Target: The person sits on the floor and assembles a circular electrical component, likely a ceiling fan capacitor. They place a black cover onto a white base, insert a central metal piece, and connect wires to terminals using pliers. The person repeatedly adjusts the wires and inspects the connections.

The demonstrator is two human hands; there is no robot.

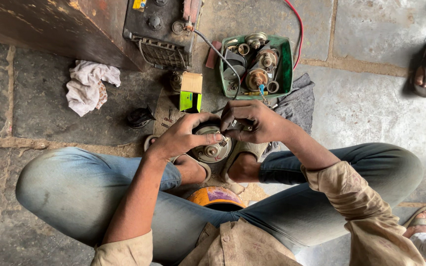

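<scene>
The left hand (pixel 183 134) wraps around the rim of a round metal motor part (pixel 212 148), gripping it just above the person's sandalled feet. The right hand (pixel 251 120) pinches something small at the part's top edge; the fingers hide what it is. Much of the part is covered by both hands. A green tray (pixel 286 64) behind holds several round metal parts, a dark cable running into it. A small green box (pixel 191 93) stands left of it, near a black battery (pixel 161 27) cut off by the top edge. A crumpled rag (pixel 89 84) lies on the stone floor (pixel 371 103). 2 other people's feet show at the right edge.
</scene>
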